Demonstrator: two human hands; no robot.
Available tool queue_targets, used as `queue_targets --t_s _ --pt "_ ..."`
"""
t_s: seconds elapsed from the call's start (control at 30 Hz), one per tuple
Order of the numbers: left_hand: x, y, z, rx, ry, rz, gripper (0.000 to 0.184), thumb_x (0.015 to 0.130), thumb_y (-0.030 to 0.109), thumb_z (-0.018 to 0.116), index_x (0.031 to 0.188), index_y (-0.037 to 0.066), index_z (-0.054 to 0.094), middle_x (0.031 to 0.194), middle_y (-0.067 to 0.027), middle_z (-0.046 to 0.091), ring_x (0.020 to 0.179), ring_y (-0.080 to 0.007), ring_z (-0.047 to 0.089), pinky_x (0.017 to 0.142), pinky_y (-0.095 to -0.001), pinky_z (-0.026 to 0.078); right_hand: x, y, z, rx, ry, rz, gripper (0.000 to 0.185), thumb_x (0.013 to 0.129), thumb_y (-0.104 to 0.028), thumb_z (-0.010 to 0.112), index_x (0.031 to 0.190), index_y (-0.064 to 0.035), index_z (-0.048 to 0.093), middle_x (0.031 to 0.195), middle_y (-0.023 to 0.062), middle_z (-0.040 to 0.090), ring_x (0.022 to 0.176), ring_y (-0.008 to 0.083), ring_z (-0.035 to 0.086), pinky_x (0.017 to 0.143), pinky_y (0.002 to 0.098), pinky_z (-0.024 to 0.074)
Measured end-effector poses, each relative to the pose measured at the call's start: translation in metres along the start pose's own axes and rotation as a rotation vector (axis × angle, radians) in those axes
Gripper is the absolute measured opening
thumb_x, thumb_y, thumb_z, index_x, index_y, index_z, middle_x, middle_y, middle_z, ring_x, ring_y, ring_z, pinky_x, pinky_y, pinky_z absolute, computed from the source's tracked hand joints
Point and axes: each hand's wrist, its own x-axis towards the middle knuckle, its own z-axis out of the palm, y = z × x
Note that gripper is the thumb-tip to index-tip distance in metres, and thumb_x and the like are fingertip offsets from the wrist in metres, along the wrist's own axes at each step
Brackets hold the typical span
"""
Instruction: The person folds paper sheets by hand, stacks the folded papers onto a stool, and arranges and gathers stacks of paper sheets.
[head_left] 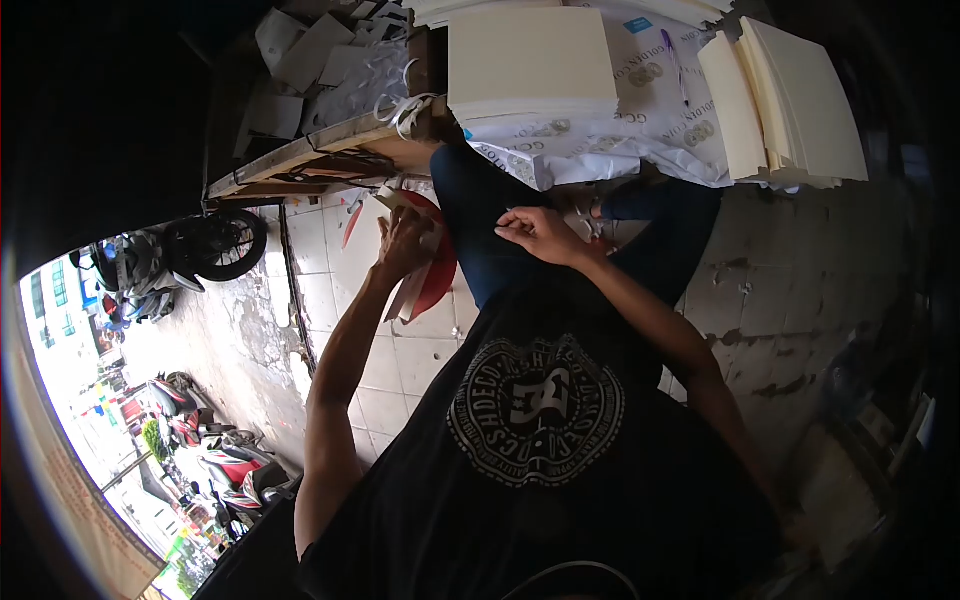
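Left hand (406, 240) upper left of centre, fingers bent over cream sheets (403, 303); in contact, but firm grip or flat press: cannot tell. Sheets lying over a red round surface (437, 283), with red showing along the right edge and a bit at left. Right hand (541, 234) just right of the sheets, apart from them, above dark trousers (468, 235); fingers loosely curled and close together, narrow; anything inside: cannot tell.

Top centre: tall cream stack (530, 55) on white printed wrapping (650, 130) over the tabletop. Purple pen (678, 68) to the right of that stack, apart from it. Second cream stack (805, 110), fanned open, upper right. Upper left: pale scraps (350, 75) behind a wooden edge (300, 165). Below, tiled floor (385, 370). Far left: parked motorbikes (235, 470) in bright light. Bottom centre: black printed shirt (535, 420).
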Motion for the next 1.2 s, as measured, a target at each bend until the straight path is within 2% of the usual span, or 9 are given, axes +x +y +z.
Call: queue_targets --t_s 0.17,0.4,0.57,0.77,0.87,1.0,1.1,1.13,1.2 --pt "0.001 -0.014 -0.013 -0.127 -0.033 0.045 0.045 0.052 0.012 0.080 0.094 0.012 0.064 0.107 -0.0133 0.053 0.108 -0.0350 0.047 0.092 -0.0469 0.039 0.052 0.007 0.043 -0.026 -0.130 -0.058 0.032 0.087 -0.023 0.069 0.107 0.0019 0.063 0.081 0.0072 0.068 0.071 0.0133 0.064 0.067 0.0290 0.0524" --pt "0.001 -0.022 -0.022 -0.219 -0.027 0.104 0.046 0.052 0.009 0.077 0.095 0.010 0.063 0.108 -0.0151 0.053 0.108 -0.0358 0.049 0.093 -0.0446 0.039 0.094 0.012 0.096 0.698 -0.225 0.497 0.031 0.092 -0.019 0.050 0.119 -0.0059 0.059 0.104 0.0040 0.062 0.088 0.0116 0.059 0.079 0.0286 0.0488" --pt "-0.005 -0.022 -0.022 -0.292 0.010 0.082 0.053 0.053 0.009 0.075 0.104 0.009 0.060 0.110 -0.0160 0.053 0.111 -0.0371 0.047 0.096 -0.0469 0.038 0.109 -0.007 0.117 0.793 -0.204 0.587 0.053 0.098 -0.050 0.036 0.136 -0.0131 0.046 0.124 0.0051 0.055 0.115 0.0181 0.050 0.093 0.0386 0.0440" --pt "-0.025 -0.013 -0.021 -0.195 0.342 -0.082 0.099 0.061 0.028 0.084 0.142 0.001 0.032 0.141 -0.0271 0.034 0.131 -0.0433 0.033 0.110 -0.0502 0.027 0.138 0.022 0.135 0.459 -0.213 0.408 0.068 0.095 -0.061 0.037 0.140 -0.0104 0.044 0.129 0.0126 0.056 0.127 0.0293 0.046 0.103 0.0411 0.0390" --pt "-0.056 -0.054 -0.007 -0.341 0.410 -0.301 0.111 0.069 0.042 0.081 0.147 -0.003 0.016 0.149 -0.0300 0.021 0.138 -0.0438 0.025 0.114 -0.0499 0.020 0.130 -0.004 0.117 -0.194 -0.295 0.266 0.069 0.090 -0.062 0.045 0.128 -0.0054 0.054 0.115 0.0199 0.063 0.119 0.0362 0.053 0.102 0.0404 0.0402" --pt "-0.114 -0.104 0.026 -0.753 0.607 -1.194 0.108 0.079 0.066 0.063 0.143 -0.010 0.019 0.149 -0.0272 0.024 0.138 -0.0389 0.027 0.111 -0.0510 0.026 0.130 0.045 0.137 -0.551 0.043 -0.088 0.054 0.084 -0.053 0.062 0.086 0.0002 0.071 0.084 0.0233 0.067 0.085 0.0374 0.064 0.080 0.0410 0.0510" --pt "-0.160 -0.097 0.038 -1.323 0.278 -1.242 0.089 0.082 0.072 0.054 0.127 -0.004 0.048 0.107 -0.0141 0.058 0.105 -0.0241 0.055 0.083 -0.0452 0.046 0.137 0.047 0.134 -0.422 -0.005 0.151 0.052 0.087 -0.052 0.058 0.090 -0.0013 0.070 0.075 0.0219 0.066 0.071 0.0375 0.064 0.072 0.0422 0.0523" --pt "-0.166 -0.093 0.046 -1.502 0.276 -1.155 0.081 0.082 0.071 0.055 0.122 0.001 0.055 0.076 -0.0054 0.057 0.076 -0.0154 0.056 0.063 -0.0368 0.048 0.143 0.048 0.133 -0.441 -0.024 0.162 0.052 0.088 -0.052 0.057 0.091 -0.0015 0.070 0.073 0.0215 0.066 0.069 0.0367 0.064 0.071 0.0423 0.0518" --pt "-0.166 -0.087 0.059 -1.488 0.366 -1.137 0.059 0.093 0.054 0.053 0.123 0.004 0.056 0.063 -0.0034 0.051 0.058 -0.0120 0.048 0.050 -0.0292 0.044 0.156 0.051 0.134 -0.480 -0.066 0.189 0.051 0.091 -0.051 0.053 0.093 -0.0020 0.069 0.069 0.0206 0.065 0.067 0.0351 0.065 0.068 0.0426 0.0509"
